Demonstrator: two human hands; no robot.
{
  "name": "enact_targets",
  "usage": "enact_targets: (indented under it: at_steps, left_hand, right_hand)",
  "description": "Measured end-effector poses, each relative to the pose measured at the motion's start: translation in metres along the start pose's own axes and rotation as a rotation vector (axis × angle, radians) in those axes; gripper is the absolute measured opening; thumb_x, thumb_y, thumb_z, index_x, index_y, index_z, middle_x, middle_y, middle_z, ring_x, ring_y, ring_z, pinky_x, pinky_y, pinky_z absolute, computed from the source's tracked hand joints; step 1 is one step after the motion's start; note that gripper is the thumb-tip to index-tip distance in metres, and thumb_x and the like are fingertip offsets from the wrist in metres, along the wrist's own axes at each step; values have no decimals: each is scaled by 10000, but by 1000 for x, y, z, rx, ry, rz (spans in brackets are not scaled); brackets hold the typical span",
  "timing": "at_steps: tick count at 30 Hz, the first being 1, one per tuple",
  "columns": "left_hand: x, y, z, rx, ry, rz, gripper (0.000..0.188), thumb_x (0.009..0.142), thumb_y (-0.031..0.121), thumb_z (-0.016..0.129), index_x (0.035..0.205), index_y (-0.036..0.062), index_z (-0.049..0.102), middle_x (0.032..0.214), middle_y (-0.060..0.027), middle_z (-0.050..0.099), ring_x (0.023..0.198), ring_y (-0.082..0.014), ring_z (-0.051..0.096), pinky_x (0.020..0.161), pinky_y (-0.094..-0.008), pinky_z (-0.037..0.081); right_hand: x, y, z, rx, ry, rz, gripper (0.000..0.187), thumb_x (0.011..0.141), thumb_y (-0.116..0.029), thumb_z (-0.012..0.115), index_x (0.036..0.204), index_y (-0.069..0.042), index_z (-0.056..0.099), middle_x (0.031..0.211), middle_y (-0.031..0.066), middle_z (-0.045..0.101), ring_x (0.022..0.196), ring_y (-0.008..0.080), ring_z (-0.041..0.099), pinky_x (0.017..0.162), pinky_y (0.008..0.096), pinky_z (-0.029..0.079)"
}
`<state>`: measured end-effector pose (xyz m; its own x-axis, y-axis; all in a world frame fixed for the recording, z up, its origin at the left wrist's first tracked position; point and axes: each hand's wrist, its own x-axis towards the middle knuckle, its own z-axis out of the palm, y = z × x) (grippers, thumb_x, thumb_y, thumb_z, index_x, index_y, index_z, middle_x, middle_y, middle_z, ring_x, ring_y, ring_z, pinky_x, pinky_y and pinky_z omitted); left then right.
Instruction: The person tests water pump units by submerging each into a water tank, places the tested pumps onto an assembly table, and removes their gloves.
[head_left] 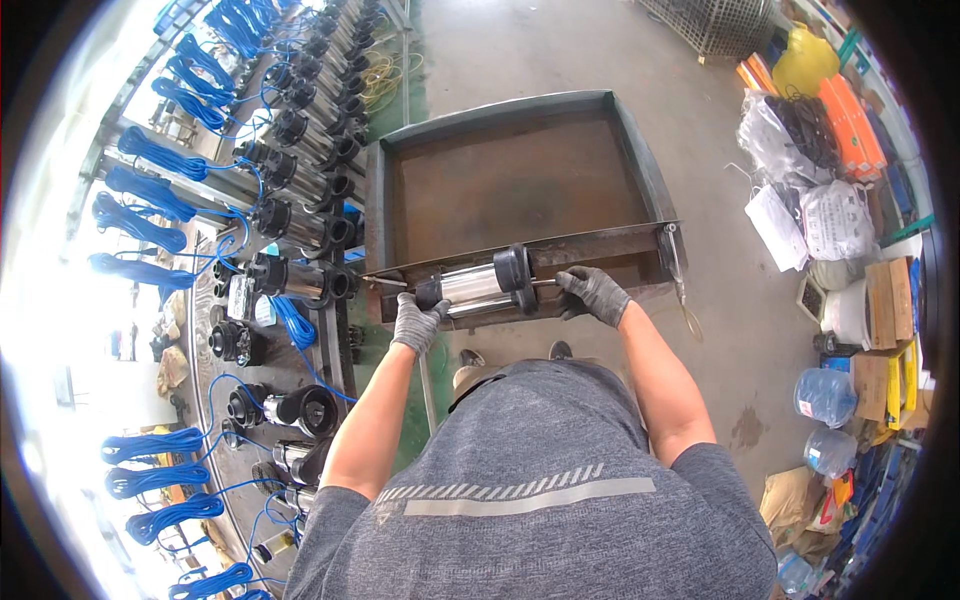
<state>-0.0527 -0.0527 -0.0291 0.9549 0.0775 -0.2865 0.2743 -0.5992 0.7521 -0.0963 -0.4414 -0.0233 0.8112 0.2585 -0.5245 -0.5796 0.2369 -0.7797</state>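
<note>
A pump with a shiny steel body and black end pieces lies sideways across the near ledge of a large metal tank. A thinner steel tube runs along its near side. My left hand, in a grey glove, is closed around the pump's left end, by its black cap. To the right, my gloved right hand pinches a thin metal rod that meets the pump's wider black end. Its fingers partly cover the rod, so the rod's far end is hidden.
On the left, a long bench carries rows of similar pumps and coiled blue cables. Bags, cardboard boxes and large plastic bottles line the right side. A wire basket stands at the far right.
</note>
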Motion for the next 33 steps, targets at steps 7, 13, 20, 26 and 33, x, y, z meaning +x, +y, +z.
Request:
enact_targets:
  at_steps: [7, 13, 20, 26, 33]
  left_hand:
    - [0, 0, -1, 2, -6, 1, 491, 877, 233, 902, 1117, 44, 518, 1027, -79, 698, 856, -155, 589, 782, -329, 550]
    - [3, -2, 0, -6, -23, -15, 487, 879, 221, 898, 1129, 38, 523, 1036, -82, 699, 865, -154, 606, 783, -325, 552]
    - [1, 0, -1, 17, -10, 17, 510, 886, 236, 892, 1149, 19, 513, 1047, -98, 706, 889, -167, 623, 825, -332, 553]
    - [7, -16, 1, -8, -13, 2, 570, 868, 256, 909, 1180, 12, 499, 1090, -123, 721, 930, -186, 635, 902, -364, 555]
    - [13, -31, 9, 13, 20, 60, 610, 850, 294, 917, 1153, -12, 485, 1082, -126, 710, 957, -190, 647, 892, -369, 551]
  right_hand:
    - [-3, -7, 3, -166, 41, -47, 575, 998, -542, 701, 1090, 24, 675, 702, 80, 659, 569, 195, 676, 525, 342, 569]
    - [17, 0, 11, -123, 185, 30, 549, 1075, -554, 559, 1008, -26, 693, 540, 10, 508, 399, 151, 486, 384, 342, 395]
    - [5, 0, 18, 183, 153, 48, 547, 1095, -565, 504, 1090, -51, 691, 530, 0, 484, 378, 174, 488, 368, 329, 371]
    - [26, -3, 7, -483, 181, 91, 694, 1094, -628, 425, 1066, 1, 717, 562, 96, 636, 450, 253, 656, 432, 385, 506]
    - [27, 16, 8, -679, 374, -172, 487, 1114, -459, 474, 1315, -34, 599, 1010, 202, 720, 886, 231, 767, 695, 377, 600]
